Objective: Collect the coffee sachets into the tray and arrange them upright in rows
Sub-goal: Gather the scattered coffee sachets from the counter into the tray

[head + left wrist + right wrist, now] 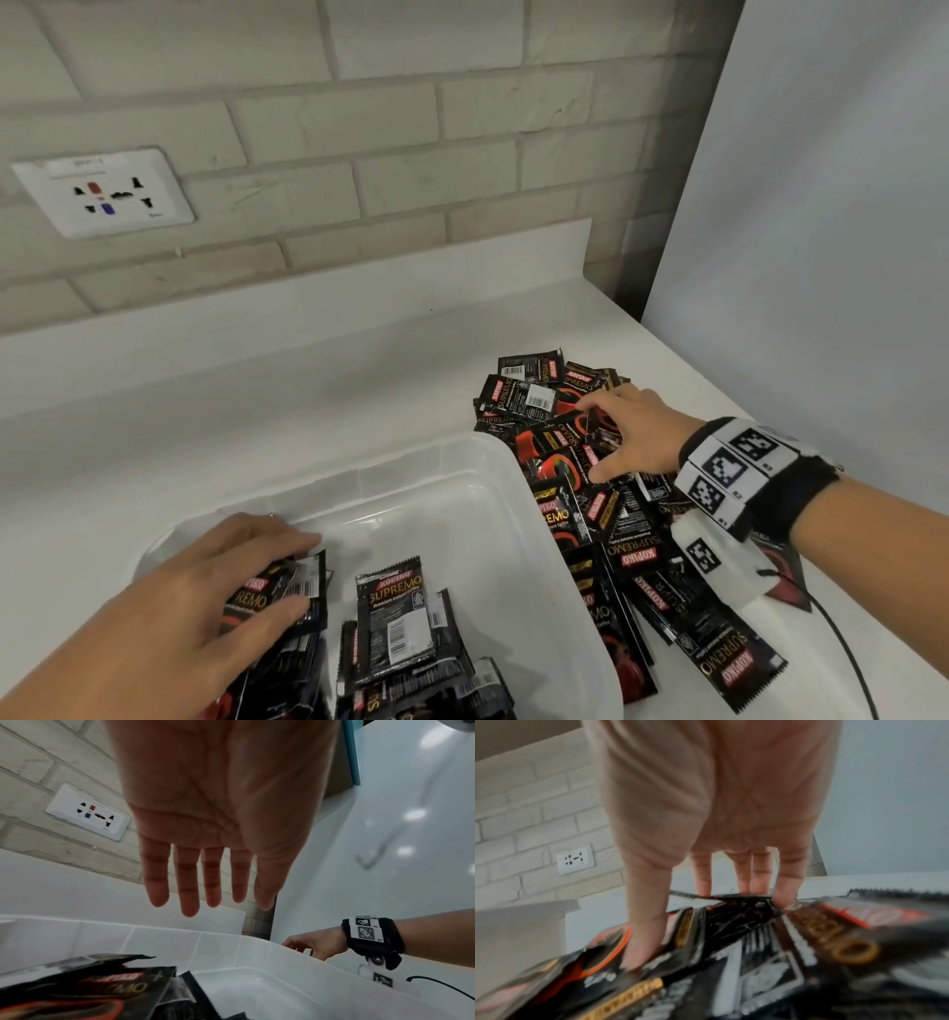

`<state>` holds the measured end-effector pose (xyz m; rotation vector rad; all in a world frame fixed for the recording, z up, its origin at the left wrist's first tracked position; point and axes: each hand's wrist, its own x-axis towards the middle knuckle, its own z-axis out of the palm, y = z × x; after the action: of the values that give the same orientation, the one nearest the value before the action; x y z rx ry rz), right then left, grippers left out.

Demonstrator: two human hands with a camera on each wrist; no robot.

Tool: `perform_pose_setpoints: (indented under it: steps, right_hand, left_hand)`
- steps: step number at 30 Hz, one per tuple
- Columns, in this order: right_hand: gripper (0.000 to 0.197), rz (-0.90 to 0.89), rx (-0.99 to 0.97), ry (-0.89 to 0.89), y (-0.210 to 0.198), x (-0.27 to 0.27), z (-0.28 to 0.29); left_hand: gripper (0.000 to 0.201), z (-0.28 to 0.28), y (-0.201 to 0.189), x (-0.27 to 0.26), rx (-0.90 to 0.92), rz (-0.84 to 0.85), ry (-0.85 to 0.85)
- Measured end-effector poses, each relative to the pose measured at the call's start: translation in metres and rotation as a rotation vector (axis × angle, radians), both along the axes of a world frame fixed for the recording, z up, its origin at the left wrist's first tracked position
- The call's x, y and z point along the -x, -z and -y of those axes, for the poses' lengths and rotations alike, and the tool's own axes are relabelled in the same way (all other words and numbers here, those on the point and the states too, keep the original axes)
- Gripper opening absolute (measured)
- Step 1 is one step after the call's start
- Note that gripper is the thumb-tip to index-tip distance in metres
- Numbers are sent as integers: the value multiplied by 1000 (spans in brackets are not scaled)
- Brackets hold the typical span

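Sachets: light, thin, slick foil, floppy; heaped right of tray, some inside near-left. Best pinched by crimped edges. Right hand pinching one atop heap; left hand flat, fingers straight, steadying tray stack.

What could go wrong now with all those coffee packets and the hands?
1. The right hand digs into the loose pile of sachets on the counter; the fingers may snag several at once and drop some.
2. The pile leans against the tray rim and reaches the counter's near edge, so a nudge might push packets off.
3. The sachets in the tray lean unevenly; the left hand resting on them could topple them.
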<state>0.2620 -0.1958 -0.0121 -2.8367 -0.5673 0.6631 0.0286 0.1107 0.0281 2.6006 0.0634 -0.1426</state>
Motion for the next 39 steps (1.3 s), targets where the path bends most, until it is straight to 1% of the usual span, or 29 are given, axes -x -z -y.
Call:
perform_pose_setpoints:
  steps: [2, 4, 5, 7, 9, 11, 13, 14, 16, 18, 20, 23, 24, 25, 28, 30, 32, 33, 35, 37, 39]
  right_hand:
    - [89, -59, 40, -15, -2, 1, 1]
    - [90, -115, 58, -22, -8, 2, 2]
    - [88, -141, 36, -14, -12, 1, 3]
    - [83, -205, -69, 22, -22, -3, 7]
    - [78, -242, -153, 45, -31, -8, 11]
    - [77, -191, -100, 29, -34, -11, 14]
    - [77, -131, -8, -1, -29, -12, 13]
    - [78, -126, 7, -16, -24, -12, 13]
    - [79, -118, -14, -32, -13, -11, 12]
    - [79, -84, -64, -14, -10, -11, 11]
    - [79, -45, -94, 2, -11, -13, 12]
    - [80, -50, -124, -22, -18, -15, 12]
    - [82, -66, -119, -47, -20, -14, 11]
    - [85, -61, -72, -91, -20, -13, 7]
    - [97, 26, 130, -266, -12, -10, -9]
    - [100, 44, 176, -338, -7, -10, -18]
    - [94, 85, 140, -315, -7, -11, -21]
    - [87, 97, 97, -278, -9, -12, -20]
    - [67, 41, 17, -220, -15, -13, -17]
    - [42, -51, -47, -209, -23, -14, -11]
    - [29, -86, -117, -171, -34, -14, -4]
  left_hand:
    - [42, 6, -1, -3, 3, 3, 18]
    - [44, 9, -3, -8, 26, 33, 31]
    - [47, 10, -2, -10, 40, 56, 31]
    - [52, 11, 0, -15, 48, 88, 35]
    - [57, 15, -1, -21, 41, 84, 42]
    - [58, 20, -1, -25, 43, 76, 51]
    - [54, 25, 0, -28, 38, 70, 61]
    - [51, 26, 1, -30, 34, 64, 67]
    - [52, 28, 2, -31, 51, 48, 73]
    - [59, 28, 3, -31, 68, 28, 68]
    - [68, 27, 3, -30, 68, 25, 56]
    - [67, 25, 4, -28, 67, 22, 38]
    - [68, 24, 5, -28, 78, 17, 31]
    - [69, 24, 6, -27, 93, 8, 27]
    - [69, 24, 9, -28, 135, -16, 31]
    - [70, 24, 9, -28, 146, -23, 34]
    - [71, 26, 8, -28, 143, -24, 26]
    - [71, 26, 7, -27, 140, -27, 22]
    - [72, 27, 6, -26, 132, -32, 15]
    - [74, 27, 5, -25, 138, -29, 16]
    - [76, 30, 4, -26, 154, -23, 22]
